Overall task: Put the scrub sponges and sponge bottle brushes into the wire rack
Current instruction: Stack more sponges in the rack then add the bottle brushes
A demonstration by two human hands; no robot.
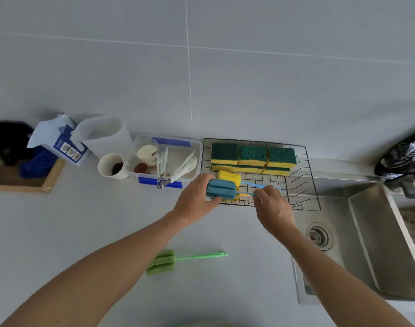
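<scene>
Head view shows your left hand (194,199) gripping the blue sponge head of a bottle brush (221,188) at the near-left corner of the black wire rack (310,185), while your right hand (273,207) pinches its thin blue handle. Green-and-yellow scrub sponges (253,159) sit stacked along the rack's far side, with a yellow sponge brush (228,177) just behind the blue one. One green sponge bottle brush (161,262) lies on the pale grey counter (95,220), near your left forearm. Beside the rack sits a stainless steel sink (367,232).
</scene>
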